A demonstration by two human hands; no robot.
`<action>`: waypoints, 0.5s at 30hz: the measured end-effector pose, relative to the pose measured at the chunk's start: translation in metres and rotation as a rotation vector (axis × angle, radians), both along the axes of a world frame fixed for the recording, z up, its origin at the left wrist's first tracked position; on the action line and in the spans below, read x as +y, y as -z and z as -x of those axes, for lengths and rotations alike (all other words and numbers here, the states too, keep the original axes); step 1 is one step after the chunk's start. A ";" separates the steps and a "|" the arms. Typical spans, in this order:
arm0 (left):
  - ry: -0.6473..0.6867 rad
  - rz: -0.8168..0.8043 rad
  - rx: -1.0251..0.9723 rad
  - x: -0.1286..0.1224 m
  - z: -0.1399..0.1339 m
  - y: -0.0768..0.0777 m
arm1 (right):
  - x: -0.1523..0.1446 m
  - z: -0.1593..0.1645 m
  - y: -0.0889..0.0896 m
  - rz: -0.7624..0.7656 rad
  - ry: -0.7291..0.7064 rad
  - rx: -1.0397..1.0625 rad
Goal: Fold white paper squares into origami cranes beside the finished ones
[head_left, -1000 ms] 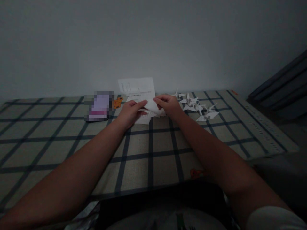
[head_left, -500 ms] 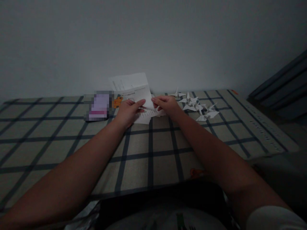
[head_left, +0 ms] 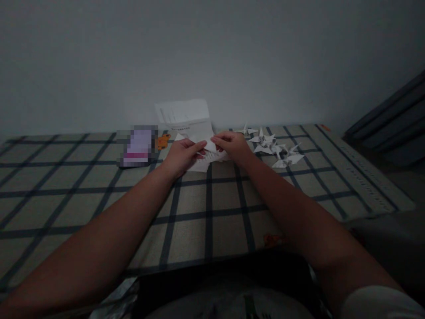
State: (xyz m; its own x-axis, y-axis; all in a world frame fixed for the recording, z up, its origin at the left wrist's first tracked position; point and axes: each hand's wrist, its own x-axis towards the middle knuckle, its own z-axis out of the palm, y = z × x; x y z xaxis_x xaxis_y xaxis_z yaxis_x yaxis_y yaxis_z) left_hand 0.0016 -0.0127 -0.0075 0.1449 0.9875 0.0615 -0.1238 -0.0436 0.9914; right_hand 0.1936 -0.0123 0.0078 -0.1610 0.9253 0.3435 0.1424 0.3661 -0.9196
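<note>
A printed sheet of paper (head_left: 186,113) with a crease across it stands up between my hands, its far part leaning toward the wall. My left hand (head_left: 184,155) pinches its near edge between thumb and fingers. Close beside it, my right hand (head_left: 230,144) pinches the same sheet near its right corner. More printed paper (head_left: 199,166) lies flat on the cloth under my hands, partly hidden by them. Just right of my right hand sit several folded paper cranes (head_left: 265,141), grouped together.
A checked tablecloth (head_left: 192,199) covers the table, which meets a plain wall (head_left: 212,57). A blurred-out phone-like object (head_left: 137,146) lies at the left, beside an orange printed figure (head_left: 163,141). Dark folded fabric (head_left: 395,119) hangs at the far right.
The held sheet has shifted slightly right and tilted a little more away. My left hand has moved slightly right, bringing the two thumbs closer. The cranes have stayed in place.
</note>
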 end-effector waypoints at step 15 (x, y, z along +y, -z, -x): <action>-0.089 -0.046 0.090 -0.002 0.000 -0.001 | -0.002 0.002 0.001 0.016 -0.104 -0.026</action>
